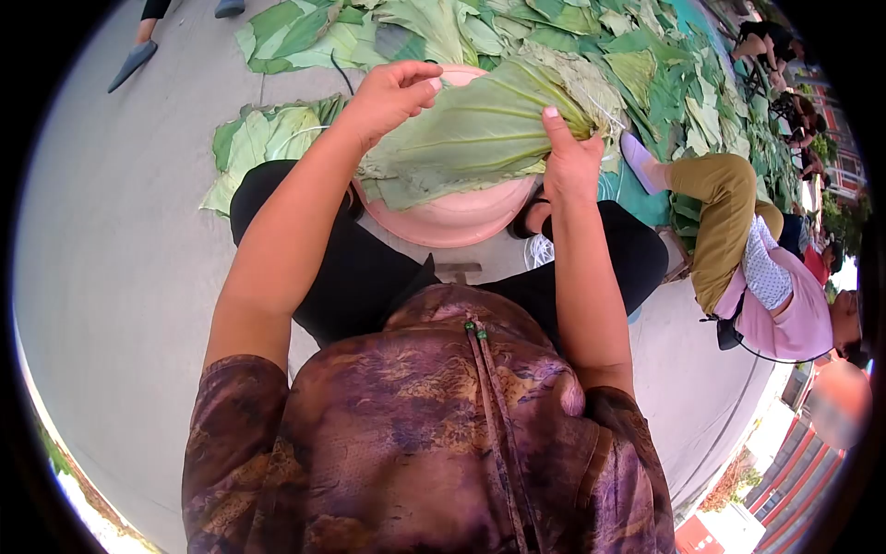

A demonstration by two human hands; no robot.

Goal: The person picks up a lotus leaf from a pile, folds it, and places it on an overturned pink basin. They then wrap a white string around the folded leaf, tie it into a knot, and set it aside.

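Note:
A folded bundle of large green leaves (480,129) rests over a pink plastic basin (457,217) in front of me. My left hand (392,92) pinches the bundle's near-left edge with fingers curled on it. At the bundle's right end my right hand (570,157) grips the gathered stems, where a thin white string (604,115) shows. My black-trousered knees flank the basin.
Many loose green leaves (554,37) cover the ground beyond the basin, and a small pile of leaves (263,138) lies at the left. A seated person in olive trousers (720,212) and a pink top is at the right. Someone's feet (138,55) stand at the top left on grey concrete (111,258).

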